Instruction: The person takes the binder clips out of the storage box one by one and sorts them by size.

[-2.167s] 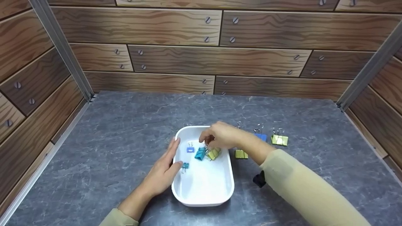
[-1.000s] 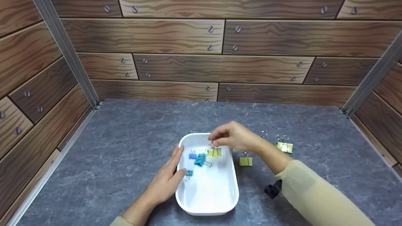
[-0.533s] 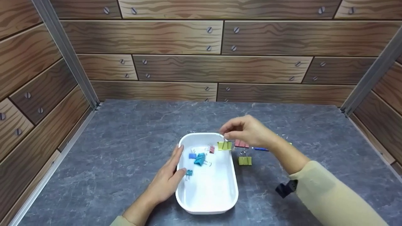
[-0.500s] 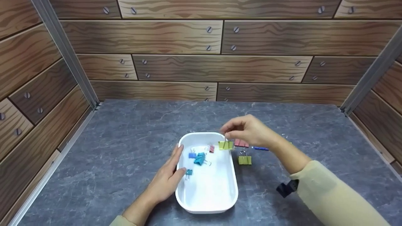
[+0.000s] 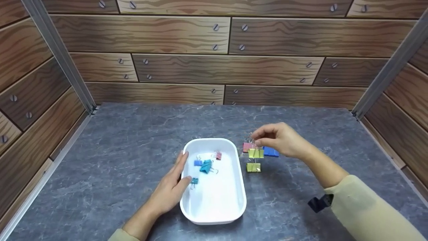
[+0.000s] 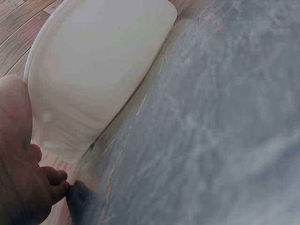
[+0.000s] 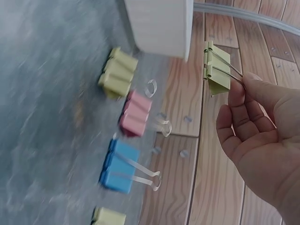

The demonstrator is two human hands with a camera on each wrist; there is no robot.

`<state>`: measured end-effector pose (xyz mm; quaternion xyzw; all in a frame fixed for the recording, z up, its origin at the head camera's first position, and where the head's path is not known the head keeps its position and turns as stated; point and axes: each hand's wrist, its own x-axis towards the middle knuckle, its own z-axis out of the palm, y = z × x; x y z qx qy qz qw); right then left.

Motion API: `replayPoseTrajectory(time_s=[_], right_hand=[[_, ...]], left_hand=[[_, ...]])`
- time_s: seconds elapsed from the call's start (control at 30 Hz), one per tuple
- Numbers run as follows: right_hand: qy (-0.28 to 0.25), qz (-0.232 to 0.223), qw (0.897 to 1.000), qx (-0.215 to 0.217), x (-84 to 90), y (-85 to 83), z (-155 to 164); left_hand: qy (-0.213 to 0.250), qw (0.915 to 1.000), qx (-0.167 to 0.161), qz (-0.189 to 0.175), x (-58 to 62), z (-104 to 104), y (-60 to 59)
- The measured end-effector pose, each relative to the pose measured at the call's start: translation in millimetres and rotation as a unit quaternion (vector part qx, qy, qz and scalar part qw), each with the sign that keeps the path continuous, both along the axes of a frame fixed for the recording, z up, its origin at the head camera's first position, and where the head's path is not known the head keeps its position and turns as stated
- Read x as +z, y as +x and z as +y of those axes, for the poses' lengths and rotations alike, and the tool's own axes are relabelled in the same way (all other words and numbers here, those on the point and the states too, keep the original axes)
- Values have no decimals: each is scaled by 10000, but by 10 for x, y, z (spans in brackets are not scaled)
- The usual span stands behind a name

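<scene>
Tray [image 5: 214,214] at the middle of the table [image 5: 117,160], four clips [image 5: 204,164] in its far half, left hand [image 5: 170,190] against its left rim. Right of the tray, three clips [image 5: 253,167] on the table; the right hand [image 5: 284,139] above them holds one clip [image 5: 255,153] clear of the surface. Panelled walls [image 5: 227,67] behind and to both sides.

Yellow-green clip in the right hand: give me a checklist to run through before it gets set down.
1. Grip: right hand pinches the yellow-green clip by its wire handles: ok.
2. Clip clear of the white tray, hanging over the table to its right: ok.
3. Tray steadied: left hand rests against its left rim: ok.
4. Landing room: pink clip, blue clip and another yellow-green clip crowd the spot below: not ok.
5. Height above the table: cannot tell.
</scene>
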<state>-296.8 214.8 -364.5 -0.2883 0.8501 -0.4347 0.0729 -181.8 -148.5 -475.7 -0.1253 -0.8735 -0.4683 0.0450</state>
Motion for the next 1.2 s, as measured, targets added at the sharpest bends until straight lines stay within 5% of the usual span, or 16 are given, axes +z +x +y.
replayPoseTrajectory(time_s=[0.5,1.2], right_hand=[[472,-100,9974,-538,-144,89,477],[498,-441,9958,-636,-399,142,685]], left_hand=[[-7,10000,-42,37,24,5,3],[32,9999,-113,91,-3,-20,16]])
